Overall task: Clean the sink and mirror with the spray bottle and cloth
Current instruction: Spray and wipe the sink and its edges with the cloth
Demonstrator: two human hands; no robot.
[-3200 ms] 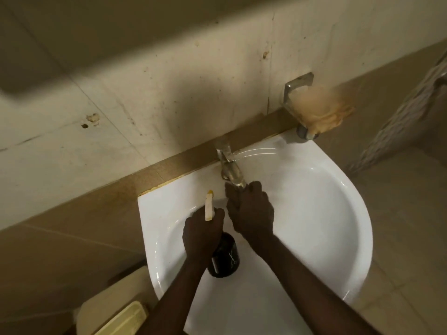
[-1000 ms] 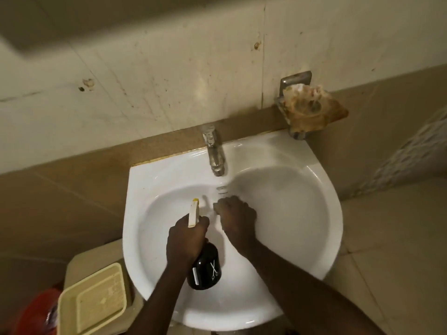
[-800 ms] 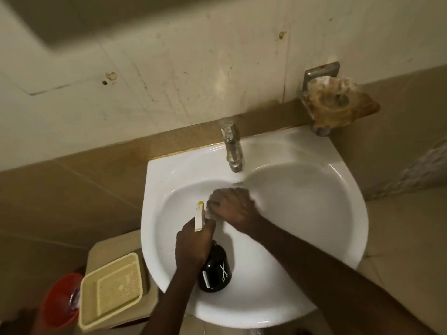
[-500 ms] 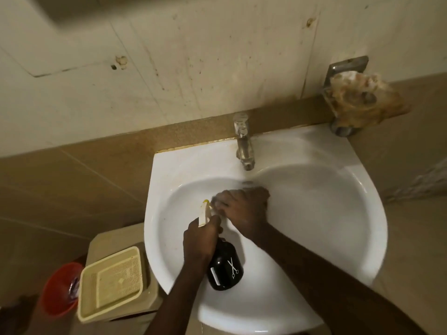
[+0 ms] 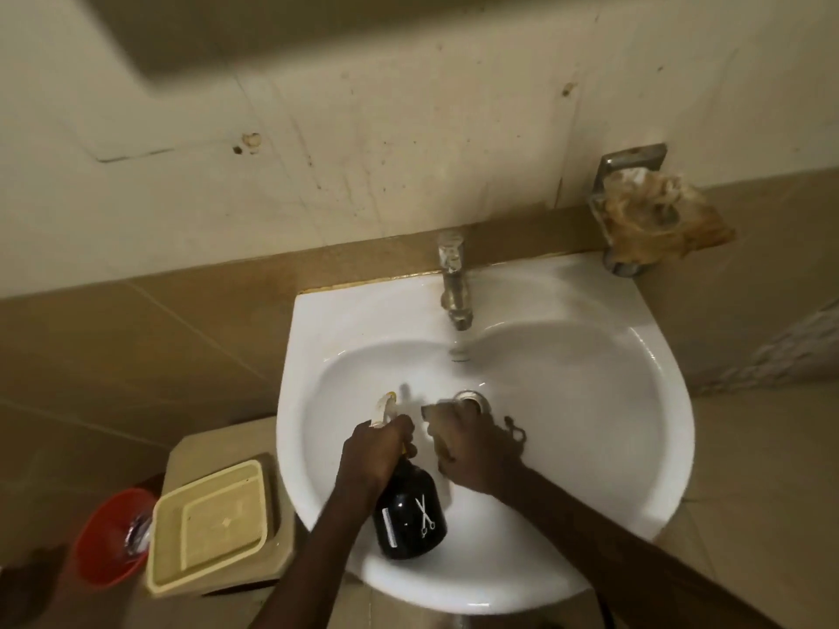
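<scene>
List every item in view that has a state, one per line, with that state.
spray bottle: held over the basin, nozzle pointing away from the person
left hand: shut on spray bottle
right hand: pressing a cloth near the drain
cloth: bunched under the fingers, mostly hidden
tap: no clear stream visible
drain: uncovered, partly hidden
sink: white, no standing water
soap holder: stuffed with brownish material
yellow tray: empty

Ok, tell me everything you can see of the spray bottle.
The spray bottle has a round, glossy black body, material unclear, bearing a white scissors logo and a white label strip. Its pale trigger head with a yellowish nozzle tip points toward the back of the sink. The left hand grips its neck, holding it tilted over the basin's near-left part. Whether its base touches the basin is unclear.
</scene>
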